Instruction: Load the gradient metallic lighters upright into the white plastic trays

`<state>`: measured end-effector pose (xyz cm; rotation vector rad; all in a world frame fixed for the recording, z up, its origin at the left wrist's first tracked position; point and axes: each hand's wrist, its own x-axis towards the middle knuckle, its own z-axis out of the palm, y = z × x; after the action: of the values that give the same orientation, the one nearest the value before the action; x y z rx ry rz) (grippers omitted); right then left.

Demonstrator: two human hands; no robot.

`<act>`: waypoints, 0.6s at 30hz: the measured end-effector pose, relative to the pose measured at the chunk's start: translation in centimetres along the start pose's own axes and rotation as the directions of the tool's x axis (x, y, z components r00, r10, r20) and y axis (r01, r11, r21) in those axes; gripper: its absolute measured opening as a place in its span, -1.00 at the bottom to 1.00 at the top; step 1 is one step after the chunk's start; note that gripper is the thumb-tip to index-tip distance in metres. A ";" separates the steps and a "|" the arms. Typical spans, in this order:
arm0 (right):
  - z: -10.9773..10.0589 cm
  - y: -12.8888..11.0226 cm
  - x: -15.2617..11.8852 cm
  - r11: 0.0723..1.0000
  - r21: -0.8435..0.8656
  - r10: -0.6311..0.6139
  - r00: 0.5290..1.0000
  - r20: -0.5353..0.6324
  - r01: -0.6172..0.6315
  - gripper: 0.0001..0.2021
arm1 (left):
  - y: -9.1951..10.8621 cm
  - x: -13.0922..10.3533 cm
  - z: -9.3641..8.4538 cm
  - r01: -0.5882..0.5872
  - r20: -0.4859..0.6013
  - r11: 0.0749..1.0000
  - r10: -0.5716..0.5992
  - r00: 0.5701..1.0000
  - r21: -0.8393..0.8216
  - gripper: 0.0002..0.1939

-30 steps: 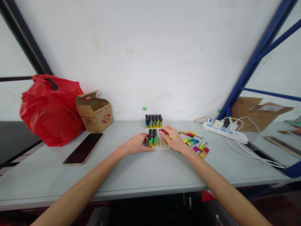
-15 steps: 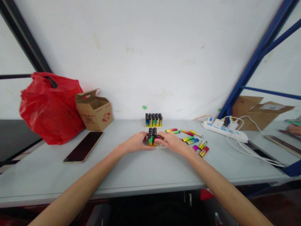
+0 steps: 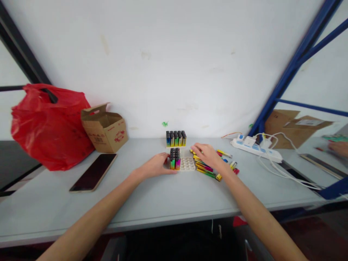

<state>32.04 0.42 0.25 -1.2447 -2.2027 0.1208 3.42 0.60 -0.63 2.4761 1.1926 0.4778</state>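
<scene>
A white tray (image 3: 187,164) with rows of round holes stands before me. Upright lighters (image 3: 175,159) with black tops and colourful bodies fill its left part. My left hand (image 3: 155,166) is at the tray's left end, its thumb along the front and its fingers curled at the side. To the right of the tray, my right hand (image 3: 208,156) is over a pile of loose lighters (image 3: 203,168), mostly yellow, pink and green. Its fingers are bent together at the end of one lighter (image 3: 192,152); the palm hides some of the pile.
Behind stands a full block of upright lighters (image 3: 176,139). On the left are a phone (image 3: 94,172), a cardboard box (image 3: 108,132) and a red plastic bag (image 3: 51,127). A power strip (image 3: 257,150) with white cables lies right. Another person's hand (image 3: 338,146) shows at the far right.
My right hand has left the tray and moved right to the loose lighters. The tray's holes are now uncovered, and more lighters show beside it. My left hand stays in place.
</scene>
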 end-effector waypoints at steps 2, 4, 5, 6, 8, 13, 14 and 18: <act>-1.3 3.1 -0.3 0.995 -0.042 0.095 0.995 -0.024 -0.096 -0.73 | 0.1 0.0 -0.1 -0.008 0.009 1.000 0.008 1.000 0.017 -0.37; -2.3 6.2 -0.8 0.980 -0.131 0.144 0.989 -0.029 -0.147 -0.80 | 0.0 0.0 -0.2 -0.013 0.014 0.999 0.012 1.000 0.029 -0.36; -2.7 7.6 -1.1 0.970 -0.163 0.174 0.984 -0.039 -0.178 -0.82 | 0.0 0.0 -0.1 -0.011 0.014 0.999 0.010 1.000 0.031 -0.35; -2.9 8.7 -1.4 0.961 -0.183 0.207 0.978 -0.027 -0.209 -0.81 | 0.0 0.0 -0.1 -0.007 0.015 1.000 0.007 1.000 0.030 -0.36; -3.2 10.3 -2.0 0.944 -0.213 0.267 0.963 0.044 -0.253 -0.76 | 0.0 0.1 -0.1 0.002 0.014 1.000 -0.003 1.000 0.025 -0.37; -2.8 10.9 -2.2 0.932 -0.210 0.322 0.941 0.099 -0.296 -0.89 | 0.2 0.2 -0.2 0.026 0.008 1.000 -0.026 1.000 0.011 -0.37; -2.7 10.7 -2.0 0.942 -0.177 0.302 0.951 0.063 -0.287 -0.90 | 0.2 0.2 -0.2 0.030 0.011 0.999 -0.031 0.999 0.010 -0.37; -2.5 9.4 -1.2 0.952 0.135 0.287 0.953 -0.095 -0.274 -0.76 | 0.2 0.2 -0.2 0.034 0.023 0.999 -0.034 0.999 0.018 -0.38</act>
<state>40.87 4.13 -1.61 -1.4535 -1.8825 0.2844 3.57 0.68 -0.33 2.4648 1.2329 0.4303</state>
